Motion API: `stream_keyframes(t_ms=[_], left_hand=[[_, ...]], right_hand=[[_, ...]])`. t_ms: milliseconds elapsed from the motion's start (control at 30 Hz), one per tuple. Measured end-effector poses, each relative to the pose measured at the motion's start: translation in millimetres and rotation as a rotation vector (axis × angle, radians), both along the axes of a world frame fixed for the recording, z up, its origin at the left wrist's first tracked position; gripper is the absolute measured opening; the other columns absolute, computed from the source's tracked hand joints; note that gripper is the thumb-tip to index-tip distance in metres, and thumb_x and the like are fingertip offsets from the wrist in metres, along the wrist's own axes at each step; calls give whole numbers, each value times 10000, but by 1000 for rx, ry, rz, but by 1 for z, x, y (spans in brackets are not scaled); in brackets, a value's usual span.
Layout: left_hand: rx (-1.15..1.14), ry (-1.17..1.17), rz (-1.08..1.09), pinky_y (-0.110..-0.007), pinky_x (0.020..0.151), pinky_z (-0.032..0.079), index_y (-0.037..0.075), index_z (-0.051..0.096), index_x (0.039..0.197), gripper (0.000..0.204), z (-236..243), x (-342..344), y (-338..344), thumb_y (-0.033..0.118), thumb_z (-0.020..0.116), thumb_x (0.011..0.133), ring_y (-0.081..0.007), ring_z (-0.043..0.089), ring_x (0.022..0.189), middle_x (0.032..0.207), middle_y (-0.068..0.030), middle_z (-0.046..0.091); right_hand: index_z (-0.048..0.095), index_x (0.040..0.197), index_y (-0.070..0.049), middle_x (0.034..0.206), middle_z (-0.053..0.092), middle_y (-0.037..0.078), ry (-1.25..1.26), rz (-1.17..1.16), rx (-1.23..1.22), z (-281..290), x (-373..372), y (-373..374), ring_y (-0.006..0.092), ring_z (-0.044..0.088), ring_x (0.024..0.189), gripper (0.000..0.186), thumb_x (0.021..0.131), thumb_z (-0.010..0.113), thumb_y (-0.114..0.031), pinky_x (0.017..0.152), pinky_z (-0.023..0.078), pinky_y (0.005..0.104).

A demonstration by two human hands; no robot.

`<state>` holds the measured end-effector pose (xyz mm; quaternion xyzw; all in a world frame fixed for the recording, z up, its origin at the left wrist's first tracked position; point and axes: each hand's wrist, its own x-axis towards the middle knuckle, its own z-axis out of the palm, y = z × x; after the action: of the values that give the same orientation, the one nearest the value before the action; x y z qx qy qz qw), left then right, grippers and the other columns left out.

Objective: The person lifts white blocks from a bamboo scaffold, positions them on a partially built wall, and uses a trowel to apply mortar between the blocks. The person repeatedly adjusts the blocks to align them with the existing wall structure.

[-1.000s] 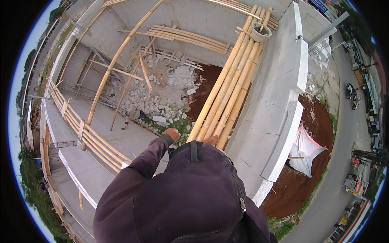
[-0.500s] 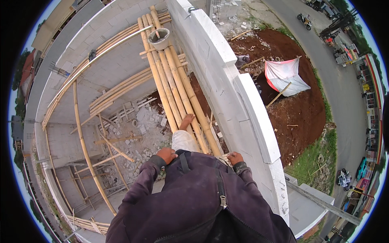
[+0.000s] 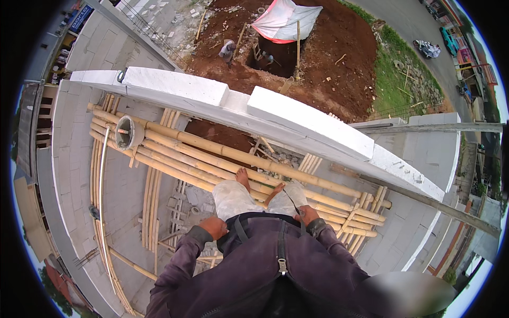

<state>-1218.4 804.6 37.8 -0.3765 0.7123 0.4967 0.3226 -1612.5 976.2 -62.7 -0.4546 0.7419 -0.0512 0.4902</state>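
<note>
My left hand (image 3: 214, 228) is curled closed beside the hem of the dark purple jacket (image 3: 249, 254). What its fingers hold, if anything, is hidden. On the other side of the waist, my right hand (image 3: 307, 214) is closed on a thin dark strap (image 3: 290, 199), which stretches up from the fingers. My bare feet rest on a platform of bamboo poles (image 3: 196, 164), below light, stained trouser legs (image 3: 231, 199).
A mortar-smeared bucket (image 3: 137, 133) stands on the poles at left. A white block wall (image 3: 302, 119) runs along the far side of the platform. Beyond it, a person (image 3: 228, 50) stands near a dug pit (image 3: 283, 55) under a white and red sheet (image 3: 286, 21). Gaps between poles show rubble below.
My view and body have turned to the right, so the wall now crosses ahead. Both feet now show on the poles. The thin strap now shows at my right hand.
</note>
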Motion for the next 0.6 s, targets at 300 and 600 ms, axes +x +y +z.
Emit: stream_keyframes(t_ms=[300, 600], left_hand=[[-900, 636, 320, -466, 1069, 385, 36, 519, 1349, 565, -182, -106, -210, -21, 673, 808, -433, 478, 1255, 1338, -234, 502], [-1180, 844, 185, -449, 1163, 266, 17, 269, 1543, 988, -242, -160, -295, 449, 768, 808, -352, 331, 1422, 1544, -207, 331]], right_hand=[[682, 1020, 13, 909, 708, 126, 453, -1050, -776, -78, -176, -10, 218, 679, 844, 225, 845, 657, -127, 794, 535, 341], [647, 1113, 15, 998, 659, 72, 525, -1405, -1246, -144, -244, -51, 146, 623, 876, 243, 907, 686, -108, 744, 520, 283]])
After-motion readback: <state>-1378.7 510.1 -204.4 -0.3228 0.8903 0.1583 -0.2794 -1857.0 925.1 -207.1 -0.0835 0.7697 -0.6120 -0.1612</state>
